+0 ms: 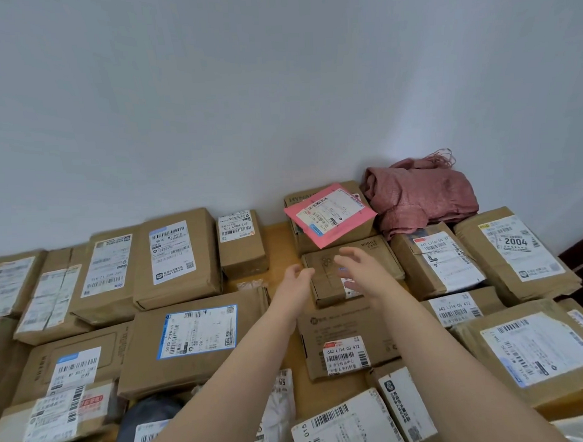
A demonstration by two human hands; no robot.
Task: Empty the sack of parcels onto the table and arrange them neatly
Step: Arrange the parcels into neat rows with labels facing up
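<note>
Many brown cardboard parcels with white labels lie in rows on the wooden table (277, 236). Both my arms reach forward over them. My left hand (297, 276) hovers at the left edge of a small flat brown box (325, 282), fingers loosely curved, holding nothing. My right hand (359, 268) is spread above the same box, fingers apart, not gripping it. Behind the box a pink mailer (329, 214) lies tilted on a larger carton (359, 225). The crumpled pink woven sack (418, 193) sits at the back right against the wall.
Parcels fill the table left and right, including a tall box (177, 258), a small box (241, 244) and a "2004" parcel (516, 252). A grey bag (145, 421) and white poly mailer (280, 409) lie near me. A strip of bare table runs between the rows.
</note>
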